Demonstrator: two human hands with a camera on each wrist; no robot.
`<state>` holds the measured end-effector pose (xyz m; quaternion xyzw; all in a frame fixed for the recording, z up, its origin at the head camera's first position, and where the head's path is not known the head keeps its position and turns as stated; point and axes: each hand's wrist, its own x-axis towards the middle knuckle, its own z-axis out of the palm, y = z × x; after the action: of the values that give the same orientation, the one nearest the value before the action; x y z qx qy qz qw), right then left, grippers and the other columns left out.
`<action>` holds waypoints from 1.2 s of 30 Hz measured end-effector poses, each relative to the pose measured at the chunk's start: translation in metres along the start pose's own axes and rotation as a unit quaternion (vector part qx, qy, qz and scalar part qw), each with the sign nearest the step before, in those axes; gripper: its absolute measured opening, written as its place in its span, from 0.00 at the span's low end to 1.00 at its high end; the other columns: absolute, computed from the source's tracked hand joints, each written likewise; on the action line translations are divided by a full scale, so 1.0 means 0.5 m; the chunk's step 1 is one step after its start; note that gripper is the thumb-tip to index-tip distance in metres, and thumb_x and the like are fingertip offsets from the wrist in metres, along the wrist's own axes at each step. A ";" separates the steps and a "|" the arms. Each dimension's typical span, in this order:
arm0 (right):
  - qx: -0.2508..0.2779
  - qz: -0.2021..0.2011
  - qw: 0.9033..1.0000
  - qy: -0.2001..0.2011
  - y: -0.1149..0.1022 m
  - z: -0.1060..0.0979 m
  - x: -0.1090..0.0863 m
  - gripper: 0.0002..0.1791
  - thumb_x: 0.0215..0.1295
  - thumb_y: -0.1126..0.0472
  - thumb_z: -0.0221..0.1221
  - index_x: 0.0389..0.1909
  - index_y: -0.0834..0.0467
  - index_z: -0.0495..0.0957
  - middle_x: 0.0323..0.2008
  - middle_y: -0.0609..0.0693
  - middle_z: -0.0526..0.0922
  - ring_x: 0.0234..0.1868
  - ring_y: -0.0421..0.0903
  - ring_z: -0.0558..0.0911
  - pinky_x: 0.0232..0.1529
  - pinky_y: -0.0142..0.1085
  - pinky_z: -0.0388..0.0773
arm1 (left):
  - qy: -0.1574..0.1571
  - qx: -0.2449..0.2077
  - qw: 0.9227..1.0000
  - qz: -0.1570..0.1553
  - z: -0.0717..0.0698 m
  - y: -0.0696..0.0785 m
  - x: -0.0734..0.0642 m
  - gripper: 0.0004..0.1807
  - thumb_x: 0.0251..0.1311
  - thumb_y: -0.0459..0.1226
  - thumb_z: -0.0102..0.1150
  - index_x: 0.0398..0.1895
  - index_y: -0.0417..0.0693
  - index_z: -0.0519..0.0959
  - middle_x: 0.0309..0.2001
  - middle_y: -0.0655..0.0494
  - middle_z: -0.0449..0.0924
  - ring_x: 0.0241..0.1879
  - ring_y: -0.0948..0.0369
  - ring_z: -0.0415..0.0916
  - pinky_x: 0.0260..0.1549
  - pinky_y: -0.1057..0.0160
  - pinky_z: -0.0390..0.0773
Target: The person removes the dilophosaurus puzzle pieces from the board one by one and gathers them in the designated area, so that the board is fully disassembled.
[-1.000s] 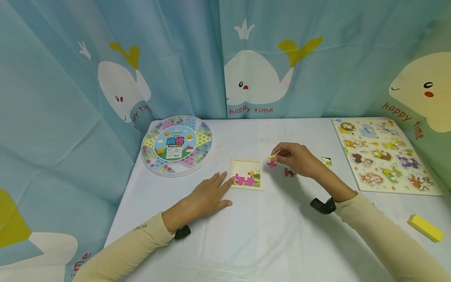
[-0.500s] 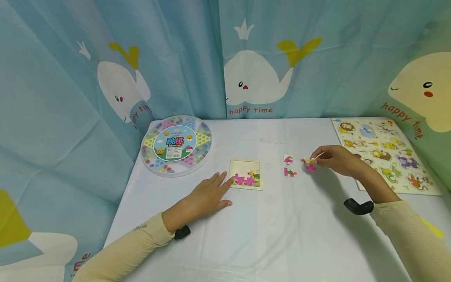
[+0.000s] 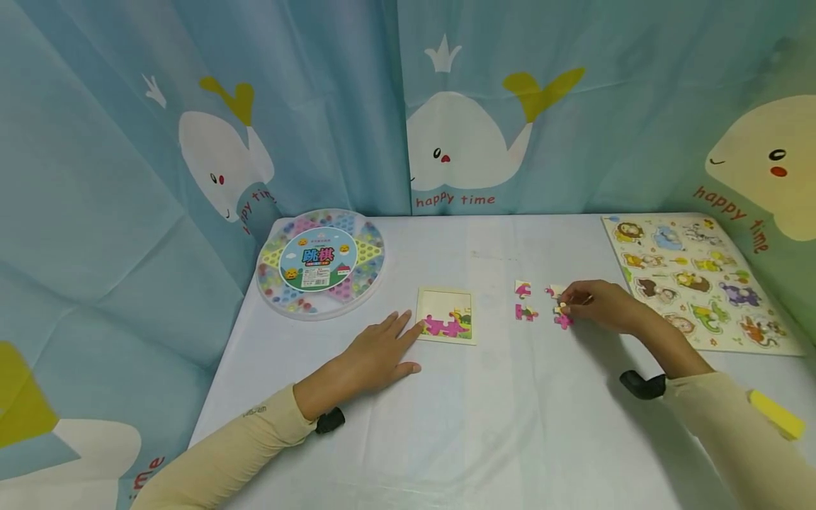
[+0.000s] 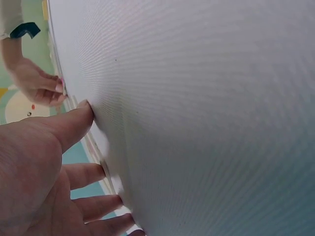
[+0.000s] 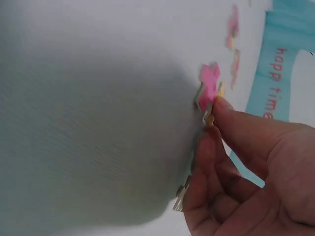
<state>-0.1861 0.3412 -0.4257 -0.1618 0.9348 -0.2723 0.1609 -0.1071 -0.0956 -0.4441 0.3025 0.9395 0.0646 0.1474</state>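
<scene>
My left hand (image 3: 379, 354) lies with straight fingers on the table, its index fingertip touching the left edge of a small square puzzle frame (image 3: 474, 315). Inside the frame's lower part sit joined pink and green pieces (image 3: 446, 326). Further right, my right hand (image 3: 602, 306) pinches a pink and yellow jigsaw piece (image 5: 209, 86) between thumb and index finger, low over the table. Just behind it is another jigsaw piece (image 3: 551, 290), partly covered by the fingers. Two pink jigsaw pieces lie to the left, an upper one (image 3: 523, 289) and a lower one (image 3: 525, 312). Another jigsaw piece (image 5: 181, 195) shows beside the curled fingers.
A round Chinese checkers box (image 3: 363, 294) stands at the back left. An animal peg puzzle board (image 3: 704, 283) lies at the right, partly behind the right hand. A yellow block (image 3: 776, 414) is near the right sleeve. A whale-print curtain (image 3: 344, 106) hangs behind the table.
My right hand has carried the pink and yellow jigsaw piece rightward, away from the frame, then slightly nearer to me beside the other loose pieces. My left hand has stayed put.
</scene>
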 end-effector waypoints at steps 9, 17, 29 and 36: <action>-0.054 -0.022 0.997 0.060 -0.034 0.024 0.005 0.07 0.69 0.68 0.67 0.43 0.66 0.81 0.36 0.55 0.84 0.40 0.54 0.83 0.40 0.46 0.80 | 0.002 0.007 1.000 0.000 0.001 0.000 0.000 0.41 0.77 0.57 0.55 0.84 0.49 0.59 0.84 0.42 0.54 0.81 0.41 0.54 0.72 0.41 0.69; -0.033 -0.037 0.997 0.059 -0.127 0.057 0.032 0.14 0.70 0.68 0.66 0.53 0.69 0.80 0.47 0.66 0.81 0.43 0.56 0.82 0.41 0.47 0.80 | 0.006 0.004 1.000 0.002 0.000 0.001 -0.001 0.41 0.77 0.57 0.55 0.84 0.49 0.59 0.83 0.42 0.54 0.81 0.41 0.55 0.71 0.40 0.69; -0.026 -0.107 0.993 0.051 -0.238 0.165 0.071 0.22 0.69 0.67 0.69 0.62 0.65 0.78 0.58 0.64 0.78 0.50 0.56 0.81 0.54 0.51 0.82 | 0.002 0.004 1.000 0.000 -0.004 0.003 0.000 0.41 0.77 0.57 0.55 0.84 0.49 0.59 0.83 0.41 0.55 0.81 0.40 0.55 0.71 0.40 0.69; -0.057 -0.092 0.994 0.027 -0.260 0.192 0.082 0.24 0.69 0.66 0.69 0.64 0.61 0.77 0.57 0.62 0.79 0.50 0.54 0.80 0.52 0.50 0.82 | 0.004 0.005 1.000 0.006 -0.004 0.000 0.000 0.41 0.77 0.57 0.55 0.84 0.48 0.59 0.83 0.41 0.55 0.81 0.40 0.55 0.71 0.40 0.69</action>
<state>-0.1578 0.1776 -0.4382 -0.2489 0.9339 -0.2364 0.1004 -0.1076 -0.0956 -0.4421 0.3084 0.9386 0.0614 0.1421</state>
